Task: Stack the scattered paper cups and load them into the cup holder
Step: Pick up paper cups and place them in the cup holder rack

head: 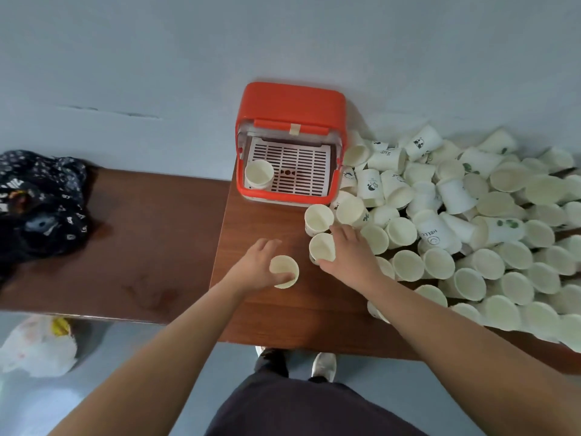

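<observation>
Head view looks down on a brown wooden desk (283, 316) whose right part lies under a heap of paper cups (471, 215). The heap is cut off by the picture's right side, and most prints on it are too small to read. At the desk's far left corner stands an orange cup holder (290, 102) with a white slatted tray (298, 166). One loaded cup (259, 174) sits mouth up in the tray's near left corner. Both bare arms reach forward over the near edge. The left hand (256, 267) curls round the left cup (284, 272) from its left side, and the cup hides the fingertips and its own lower wall. The right hand (353, 256), palm down, grips the right cup (322, 248) between thumb and fingers at the heap's left fringe. Both cups stand with their axis near vertical, mouths up. Just beyond them an upright cup (318, 219) also opens upward. A dark patterned cloth (41, 199) lies on a lower bench (151, 234) to the left.
</observation>
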